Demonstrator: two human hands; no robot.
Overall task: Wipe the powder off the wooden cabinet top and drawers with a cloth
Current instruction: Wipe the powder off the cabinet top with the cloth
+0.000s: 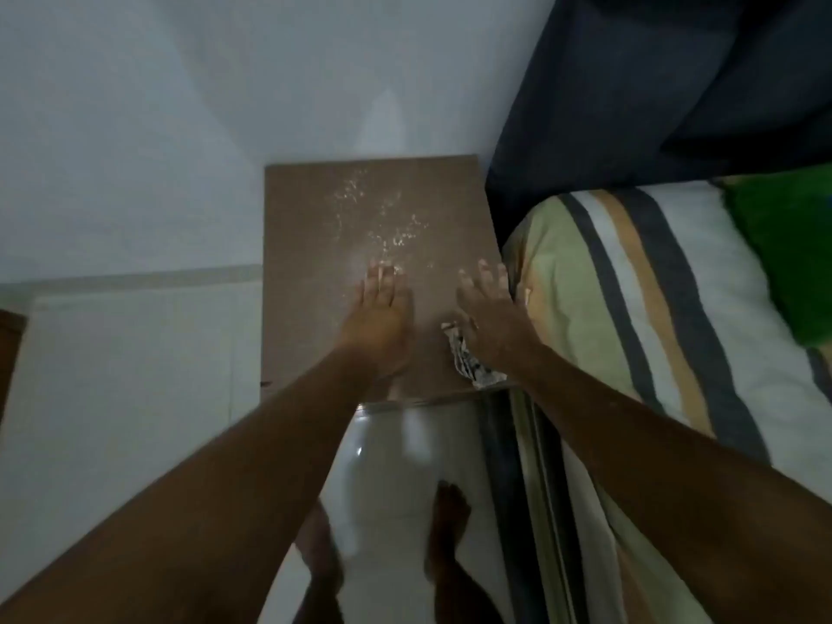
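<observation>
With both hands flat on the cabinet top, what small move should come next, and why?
Probably close the right hand on the cloth lying under its wrist and sweep forward: the powder lies unwiped just past both hands' fingertips on the wooden cabinet top.

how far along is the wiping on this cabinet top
Barely begun. Powder is still scattered over the far half of the cabinet top. Both hands lie flat and open: left hand by the powder's near edge, right hand partly over the cloth, ungripped. Drawers are out of view.
</observation>
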